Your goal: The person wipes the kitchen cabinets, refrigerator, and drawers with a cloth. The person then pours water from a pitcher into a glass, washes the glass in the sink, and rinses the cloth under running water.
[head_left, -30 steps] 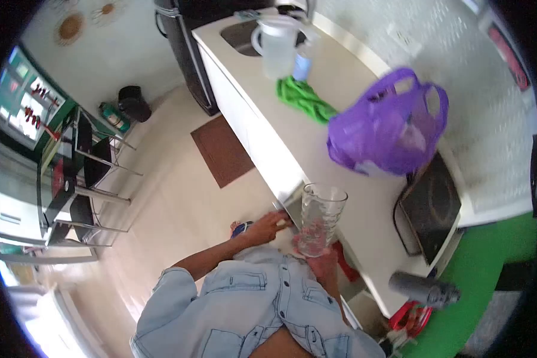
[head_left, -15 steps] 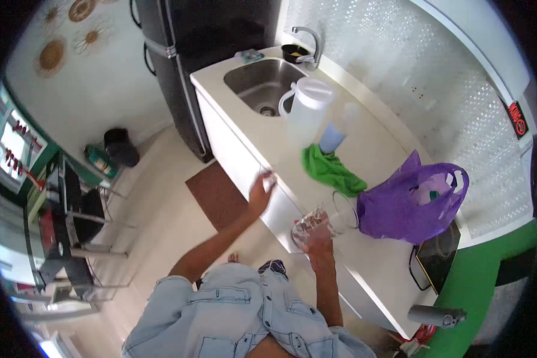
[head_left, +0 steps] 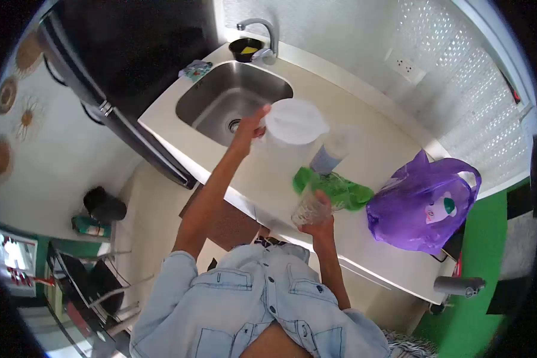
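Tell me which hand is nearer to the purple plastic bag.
Right. The right hand, holding a clear textured glass, is left of the bag; the left hand is farther, at the white-lidded translucent pitcher.

Counter's [head_left: 394,262] pretty evenly bright, but the lower-left window [head_left: 17,253] is totally blown out, the wall tiles [head_left: 438,45] glint, the glass [head_left: 309,209] looks kinda smeary, and heavy fisheye bends everything toward black corners.

Your left arm [head_left: 212,185] stretches well forward, with the left hand [head_left: 255,127] curled in a grip at its end; your right hand [head_left: 320,217] is curled too, nearer you than the left fingers [head_left: 264,110]; your right forearm [head_left: 329,259] runs back behind that nearer hand.
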A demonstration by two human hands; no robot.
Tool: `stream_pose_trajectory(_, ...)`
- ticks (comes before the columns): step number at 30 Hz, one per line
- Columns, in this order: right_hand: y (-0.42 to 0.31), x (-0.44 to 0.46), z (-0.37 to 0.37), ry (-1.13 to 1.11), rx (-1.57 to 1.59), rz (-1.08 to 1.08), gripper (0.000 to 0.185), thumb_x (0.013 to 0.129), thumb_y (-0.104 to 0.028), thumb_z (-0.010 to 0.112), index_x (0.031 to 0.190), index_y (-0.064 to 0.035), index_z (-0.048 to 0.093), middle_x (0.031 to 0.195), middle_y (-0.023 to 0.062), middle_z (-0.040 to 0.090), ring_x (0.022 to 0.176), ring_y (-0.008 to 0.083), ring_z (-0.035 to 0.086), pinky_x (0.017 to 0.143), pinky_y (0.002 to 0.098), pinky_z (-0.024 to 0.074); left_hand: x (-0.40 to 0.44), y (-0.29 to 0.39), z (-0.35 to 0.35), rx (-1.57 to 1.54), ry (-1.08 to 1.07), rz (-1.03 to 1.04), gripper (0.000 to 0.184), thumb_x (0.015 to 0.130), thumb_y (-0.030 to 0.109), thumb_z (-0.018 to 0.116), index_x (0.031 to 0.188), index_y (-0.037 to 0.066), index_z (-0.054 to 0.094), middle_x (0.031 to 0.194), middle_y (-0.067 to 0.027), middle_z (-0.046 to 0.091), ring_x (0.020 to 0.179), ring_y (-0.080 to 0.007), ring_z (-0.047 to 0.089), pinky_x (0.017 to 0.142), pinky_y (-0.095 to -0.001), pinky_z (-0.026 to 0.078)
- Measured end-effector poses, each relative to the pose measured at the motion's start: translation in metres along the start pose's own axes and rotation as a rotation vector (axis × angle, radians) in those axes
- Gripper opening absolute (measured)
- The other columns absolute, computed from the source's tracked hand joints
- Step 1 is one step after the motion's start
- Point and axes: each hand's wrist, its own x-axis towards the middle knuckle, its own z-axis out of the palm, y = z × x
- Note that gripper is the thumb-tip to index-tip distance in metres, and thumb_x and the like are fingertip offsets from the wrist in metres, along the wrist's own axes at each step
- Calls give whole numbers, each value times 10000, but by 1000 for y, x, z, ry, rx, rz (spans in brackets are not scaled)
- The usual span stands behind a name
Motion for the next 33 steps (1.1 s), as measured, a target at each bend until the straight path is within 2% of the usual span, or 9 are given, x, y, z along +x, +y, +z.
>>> stream_pose_trajectory(2,3,25,6,-3,-76,-24,875,485,75,623,1286,-68,302,1215,83,395,1156,226,376,956,363,345,0,22,-5,-110,-52,2,579,676,556,616,926,35,647,819,-32,601,744,-93,523,670,-224,408)
stream_pose_trajectory(8,8,58,30,23,-125,-1,873,499,82,606,1293,-66,274,1206,83,394,1166,225,361,969,353,315,25,85,-46,482,-252,-51,508,654,507,671,834,31,684,724,-60,611,663,-97,516,614,-223,401)
stream_pose_trajectory(11,22,79,41,10,-97,14,857,496,85,607,1275,-67,283,1203,84,393,1164,216,363,969,339,311,27,121,-57,569,-271,24,515,627,517,685,770,22,690,636,-50,586,604,-98,502,575,-222,387)
stream_pose_trajectory(12,26,87,49,22,-108,2,846,494,83,610,1262,-66,290,1201,84,393,1161,215,364,969,335,310,38,125,-63,664,-284,25,499,608,516,696,634,20,658,545,-17,523,534,-93,472,511,-242,352)
stream_pose_trajectory(16,30,115,74,71,-180,-30,798,494,71,625,1216,-65,311,1198,85,399,1152,212,375,965,327,315,70,144,-76,896,-360,93,526,610,504,695,428,80,440,433,43,339,438,-65,349,444,-255,239)
stream_pose_trajectory(22,66,153,85,243,-201,-176,785,508,51,652,1204,-70,310,1178,97,438,1115,219,420,946,337,341,97,137,-87,615,-364,119,431,646,456,686,480,138,446,488,73,332,483,-42,302,470,-230,202)
stream_pose_trajectory(29,72,153,83,283,-302,-194,829,572,53,641,1285,-72,237,1176,122,455,1114,248,430,947,337,351,126,121,-73,784,-516,192,476,657,440,696,453,65,485,441,51,325,443,-54,298,434,-254,195)
stream_pose_trajectory(32,50,131,77,360,-824,-163,656,640,52,614,1238,-63,369,1115,116,518,1053,247,490,911,321,394,127,126,-66,870,-548,202,473,647,418,713,442,57,487,426,46,314,437,-55,291,428,-254,195)
stream_pose_trajectory(33,34,124,74,391,-761,-162,578,658,50,607,1195,-62,423,1080,113,538,1011,242,517,878,316,414,126,129,-62,875,-550,210,474,645,414,717,441,52,489,422,44,312,436,-55,291,426,-255,196)
